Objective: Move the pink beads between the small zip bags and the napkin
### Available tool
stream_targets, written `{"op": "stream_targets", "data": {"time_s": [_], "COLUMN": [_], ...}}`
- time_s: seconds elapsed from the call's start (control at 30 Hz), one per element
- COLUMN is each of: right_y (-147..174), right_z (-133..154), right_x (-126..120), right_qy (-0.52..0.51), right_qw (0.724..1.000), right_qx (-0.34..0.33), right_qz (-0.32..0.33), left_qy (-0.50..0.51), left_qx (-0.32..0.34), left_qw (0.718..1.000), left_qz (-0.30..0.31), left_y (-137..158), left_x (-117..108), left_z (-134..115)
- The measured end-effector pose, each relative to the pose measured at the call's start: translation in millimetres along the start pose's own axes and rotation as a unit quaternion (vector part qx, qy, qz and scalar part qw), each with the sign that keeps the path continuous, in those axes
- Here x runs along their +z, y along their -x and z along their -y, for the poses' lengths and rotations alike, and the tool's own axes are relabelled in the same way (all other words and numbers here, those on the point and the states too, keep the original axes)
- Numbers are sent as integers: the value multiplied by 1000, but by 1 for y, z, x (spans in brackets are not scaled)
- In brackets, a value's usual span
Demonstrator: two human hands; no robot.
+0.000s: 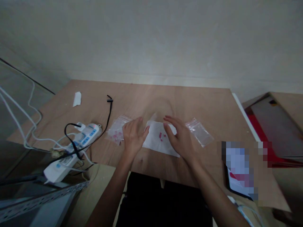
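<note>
A sheet of white paper point(151, 143) lies on the wooden table, with several small pink-red pieces point(160, 136) grouped near its middle. My left hand point(133, 134) is at the sheet's left edge, thumb apart from the fingers, holding nothing that I can see. Over the right part of the paper is my right hand point(178, 137), its fingers and thumb spread, also without a visible object. Beside my left hand, partly covered by it, lies a clear zip bag point(117, 127) with pink-red bits. Another clear zip bag point(200, 131) rests right of my right hand.
On the left, a white power strip point(88, 137) carries tangled cables, with a black cable point(110, 110) reaching across the table. A white scrap point(77, 99) lies at back left. A phone-like device point(239, 173), partly pixelated, is at right. A pale wall point(151, 41) stands behind.
</note>
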State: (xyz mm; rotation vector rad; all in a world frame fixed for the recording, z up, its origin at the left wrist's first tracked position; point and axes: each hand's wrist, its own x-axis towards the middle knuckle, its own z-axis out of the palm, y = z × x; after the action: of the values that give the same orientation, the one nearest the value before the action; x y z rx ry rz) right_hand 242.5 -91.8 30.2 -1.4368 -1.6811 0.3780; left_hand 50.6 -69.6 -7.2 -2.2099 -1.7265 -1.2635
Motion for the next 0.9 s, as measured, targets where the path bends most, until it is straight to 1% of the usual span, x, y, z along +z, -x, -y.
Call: {"op": "stream_targets", "data": {"time_s": [0.07, 0.17, 0.27, 0.37, 0.43, 0.47, 0.53, 0.6, 0.63, 0.67, 0.73, 0.8, 0.9], "right_y": [-9, -14, -16, -22, -29, -33, -37, -38, -36, -33, -25, -16, -7], "right_z": [-5, -28, -49, -57, -56, -54, -50, -43, -40, -36, -27, -19, -8], "right_x": [12, 17, 13, 10, 10, 10, 9, 6, 3, 0, -9, -19, -33], "right_qy": [7, 0, -19, -54, -93, -115, -161, -199, -221, -246, -298, -341, -368], "right_qw": [1000, 997, 994, 992, 988, 985, 975, 960, 950, 938, 912, 889, 878], "right_qx": [13, 76, 108, 115, 118, 118, 118, 115, 121, 133, 170, 209, 241], "right_qz": [-5, -24, -19, 0, 23, 42, 98, 158, 184, 204, 226, 222, 188], "left_qy": [-3, 11, 91, 162, 196, 228, 308, 381, 402, 411, 418, 420, 416], "left_qx": [-33, -85, -131, -150, -148, -156, -196, -250, -271, -283, -293, -296, -294], "left_qw": [999, 994, 982, 970, 963, 954, 920, 874, 856, 846, 837, 835, 837], "left_qz": [30, 74, 100, 103, 111, 119, 144, 171, 181, 188, 195, 197, 201], "left_y": [2, 2, -7, -18, -22, -22, -20, -15, -13, -11, -7, -4, -1], "left_x": [15, 31, 36, 32, 27, 23, 17, 12, 10, 9, 6, 3, -3], "left_z": [-2, 0, 1, -2, -5, -7, -13, -19, -22, -25, -31, -37, -45]}}
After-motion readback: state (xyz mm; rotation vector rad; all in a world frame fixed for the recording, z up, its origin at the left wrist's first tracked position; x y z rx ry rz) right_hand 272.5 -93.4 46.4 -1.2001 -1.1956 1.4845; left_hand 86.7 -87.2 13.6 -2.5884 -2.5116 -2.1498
